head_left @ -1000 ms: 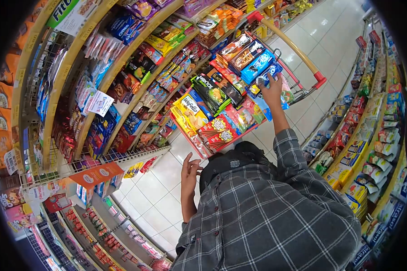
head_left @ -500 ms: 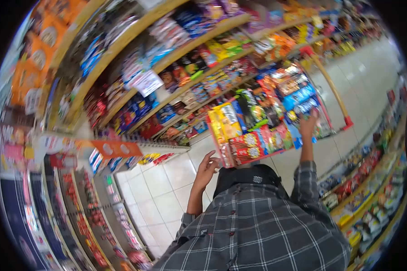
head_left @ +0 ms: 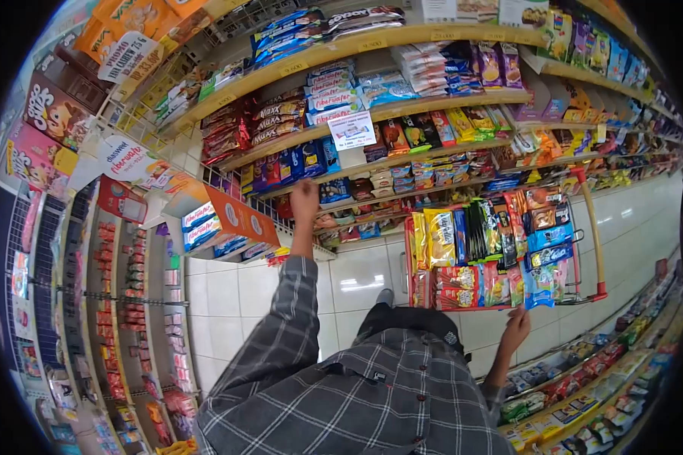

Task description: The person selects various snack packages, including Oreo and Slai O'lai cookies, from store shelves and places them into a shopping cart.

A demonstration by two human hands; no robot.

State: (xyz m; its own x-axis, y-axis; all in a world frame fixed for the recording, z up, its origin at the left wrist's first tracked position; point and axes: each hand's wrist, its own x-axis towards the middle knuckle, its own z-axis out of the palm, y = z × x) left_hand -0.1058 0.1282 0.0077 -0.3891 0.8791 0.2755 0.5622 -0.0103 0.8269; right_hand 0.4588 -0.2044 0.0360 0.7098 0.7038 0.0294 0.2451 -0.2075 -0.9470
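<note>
Blue packets (head_left: 310, 158), upright, set side by side in a row on a shelf (head_left: 372, 164); position: just beyond the fingertips of the left hand (head_left: 305, 202), on the far side from the person. Long axes: up from the shelf edge, roughly in line with the left forearm; the row itself runs crosswise to it. Nearer hand: the left; the right hand (head_left: 517, 326) lies well apart, low beside the loaded cart (head_left: 601, 290), near a light-blue pouch (head_left: 540, 294).

Left grip: fingers bunched at the shelf edge; width, contact and any held item cannot be told. Right grip: fingers partly bent, spread not clear; contact with the pouch cannot be told.

Appearance of packets: glossy wrappers, deep blue to brighter blue, printed fronts, lettering too small to read. Adjacent: white price card (head_left: 353, 130), hanging to the right of the row.
</note>
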